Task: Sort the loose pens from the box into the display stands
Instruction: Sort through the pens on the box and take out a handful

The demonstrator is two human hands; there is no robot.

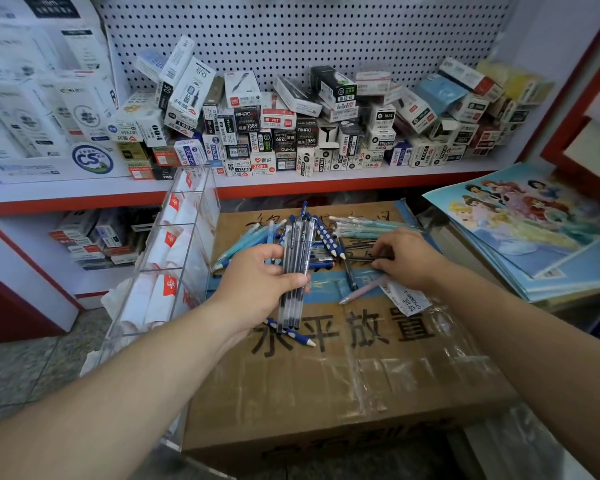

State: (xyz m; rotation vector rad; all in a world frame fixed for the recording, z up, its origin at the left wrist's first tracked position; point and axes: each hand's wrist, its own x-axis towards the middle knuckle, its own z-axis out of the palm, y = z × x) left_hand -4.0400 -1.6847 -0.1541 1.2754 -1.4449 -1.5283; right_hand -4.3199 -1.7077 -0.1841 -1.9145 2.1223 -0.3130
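On the cardboard box (326, 375), our left hand (257, 282) is closed around a bundle of dark pens (297, 268), and it could fan out and spill if we loosen. Just beyond, our right hand (406, 258) pinches a dark pen in the loose pile (329, 237), which may roll off. The clear display stand (174, 258) is left of the box, and a knock could tip it.

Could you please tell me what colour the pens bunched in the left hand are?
Dark navy to black pens, some with clear lower barrels, gripped by the left hand; head view.
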